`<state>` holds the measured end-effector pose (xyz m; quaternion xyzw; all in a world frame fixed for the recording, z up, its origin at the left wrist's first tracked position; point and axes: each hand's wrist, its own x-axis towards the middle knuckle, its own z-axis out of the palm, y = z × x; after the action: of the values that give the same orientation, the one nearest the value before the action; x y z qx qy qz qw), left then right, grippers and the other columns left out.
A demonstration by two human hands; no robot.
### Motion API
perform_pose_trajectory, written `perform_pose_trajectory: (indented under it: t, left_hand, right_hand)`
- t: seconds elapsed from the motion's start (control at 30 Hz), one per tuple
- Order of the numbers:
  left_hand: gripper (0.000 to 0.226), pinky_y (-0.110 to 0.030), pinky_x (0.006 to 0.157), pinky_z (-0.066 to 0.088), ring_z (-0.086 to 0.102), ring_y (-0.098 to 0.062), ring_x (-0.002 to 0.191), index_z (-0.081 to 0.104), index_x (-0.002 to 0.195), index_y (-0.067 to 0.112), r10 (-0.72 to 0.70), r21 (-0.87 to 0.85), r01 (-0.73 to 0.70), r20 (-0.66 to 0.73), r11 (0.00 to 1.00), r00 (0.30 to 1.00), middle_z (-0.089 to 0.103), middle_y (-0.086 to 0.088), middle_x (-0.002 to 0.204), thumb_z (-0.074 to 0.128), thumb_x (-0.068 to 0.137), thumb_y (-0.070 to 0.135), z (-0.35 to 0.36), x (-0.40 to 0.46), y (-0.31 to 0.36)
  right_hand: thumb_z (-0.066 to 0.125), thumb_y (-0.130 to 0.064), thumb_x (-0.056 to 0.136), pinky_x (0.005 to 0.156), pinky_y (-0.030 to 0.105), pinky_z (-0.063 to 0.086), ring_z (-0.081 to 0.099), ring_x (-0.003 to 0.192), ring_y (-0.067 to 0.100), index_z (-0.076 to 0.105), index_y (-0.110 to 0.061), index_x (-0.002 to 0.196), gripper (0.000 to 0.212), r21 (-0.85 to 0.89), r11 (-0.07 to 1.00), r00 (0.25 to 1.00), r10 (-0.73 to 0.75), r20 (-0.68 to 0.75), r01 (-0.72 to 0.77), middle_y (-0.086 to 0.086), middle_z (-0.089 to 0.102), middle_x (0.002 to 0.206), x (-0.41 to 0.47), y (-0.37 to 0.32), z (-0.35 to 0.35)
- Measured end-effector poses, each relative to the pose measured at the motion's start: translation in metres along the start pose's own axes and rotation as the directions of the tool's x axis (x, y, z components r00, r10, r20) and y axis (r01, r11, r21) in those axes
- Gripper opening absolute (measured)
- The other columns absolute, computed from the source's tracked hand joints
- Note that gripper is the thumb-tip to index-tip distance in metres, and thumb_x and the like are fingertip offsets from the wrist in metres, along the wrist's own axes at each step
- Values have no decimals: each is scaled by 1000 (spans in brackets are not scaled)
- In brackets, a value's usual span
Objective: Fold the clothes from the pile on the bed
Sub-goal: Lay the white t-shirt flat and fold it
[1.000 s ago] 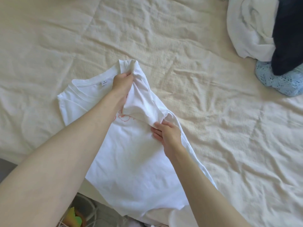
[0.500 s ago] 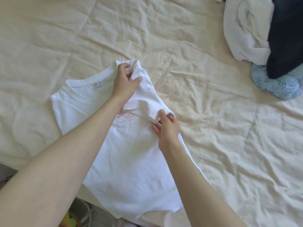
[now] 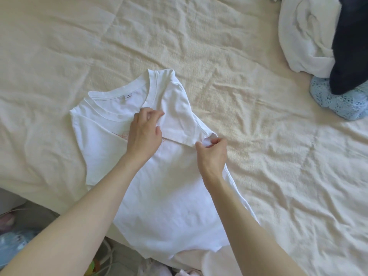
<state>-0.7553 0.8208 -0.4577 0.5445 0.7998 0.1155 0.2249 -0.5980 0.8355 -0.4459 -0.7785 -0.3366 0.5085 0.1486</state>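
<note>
I see the wide cream-coloured crinkled bedspread [image 3: 239,136] filling nearly the whole frame, its near edge running along the lower left. On it, in the centre of the frame, lies the white cotton short-sleeved T-shirt [image 3: 169,196], spread front up with its collar toward the upper left and its hem reaching the bottom centre of the frame, where it hangs at the bed's edge. Both of its sleeves are folded inward over the body, and a faint reddish print shows just beside my left hand.

In the upper right corner I see the pile of unfolded clothes [image 3: 318,36]: a crumpled white garment [image 3: 302,36], a dark navy garment [image 3: 354,40] lying over it, and below them a pale blue lace-patterned piece [image 3: 338,100] touching the navy one. The pile sits well apart from the T-shirt.

My two bare forearms come in from the bottom of the frame. My left hand [image 3: 144,134] rests at the centre of the frame, on the shirt's chest below the collar, its fingers curled and pinching the inner edge of the folded right sleeve. My right hand [image 3: 212,154], just right of centre, pinches the cuff corner of that same sleeve between thumb and curled fingers.

At the lower left corner I see blurred floor clutter, too unclear to name
</note>
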Motion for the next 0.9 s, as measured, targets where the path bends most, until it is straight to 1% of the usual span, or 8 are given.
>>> perform_pose_trajectory:
  t: [0.07,0.17,0.23,0.3,0.43,0.63,0.73,0.9]
  left_hand:
    - [36,-46,85,42,52,-39,108,63,116,7,199,148,-195,-10,970,980,53,-19,124,60,80,0,1,-4,7]
    - [46,-47,106,30,31,-35,138,49,136,16,391,285,-421,157,861,907,34,-13,150,53,91,8,10,5,15]
    - [52,-42,116,6,3,-24,146,21,149,21,327,347,-402,256,848,910,6,-4,159,37,100,21,17,24,16]
    - [56,-42,117,-1,-5,-21,146,6,151,20,246,416,-353,290,838,925,-4,-2,159,30,102,31,24,46,17]
    - [60,-47,115,-3,-7,-20,146,0,151,19,201,445,-348,344,825,917,-8,-2,159,28,101,38,31,63,23]
    - [58,-53,114,-6,-4,-27,146,12,151,20,181,353,-260,243,899,953,0,-6,159,34,99,36,27,-16,0]
    - [55,-60,111,11,16,-38,142,33,145,14,118,275,-167,188,947,975,22,-13,155,50,94,27,28,-98,-11]
    - [52,-61,101,34,39,-41,131,50,136,11,5,282,-77,248,956,969,41,-16,145,33,89,28,35,-224,-16]
  right_hand:
    - [64,-9,83,79,28,36,52,98,26,51,-7,104,25,-261,915,929,-349,-123,309,8,55,105,-9,5,-4]
    - [66,-4,80,92,44,44,56,113,34,62,-3,111,31,-561,471,625,-773,109,681,13,61,117,-11,18,-5]
    - [59,-14,89,109,52,29,39,135,33,54,-5,129,41,-642,248,573,-733,365,726,13,48,141,0,25,-5]
    - [42,-29,98,116,49,3,11,146,26,30,-10,147,53,-689,153,627,-584,515,709,6,19,157,17,29,-9]
    - [25,-42,101,114,47,-12,-7,147,21,5,-17,152,61,-722,42,653,-463,599,691,-1,-5,160,38,31,-13]
    - [41,-33,98,114,53,0,7,146,29,23,-17,150,58,-661,112,607,-531,591,742,9,13,158,6,47,-34]
    - [60,-27,89,109,59,20,30,139,36,43,-13,141,57,-641,91,582,-528,618,762,14,33,151,-20,79,-51]
    - [43,-27,98,117,43,-3,6,146,29,25,-20,149,55,-677,157,682,-343,645,719,7,12,158,-49,140,-87]
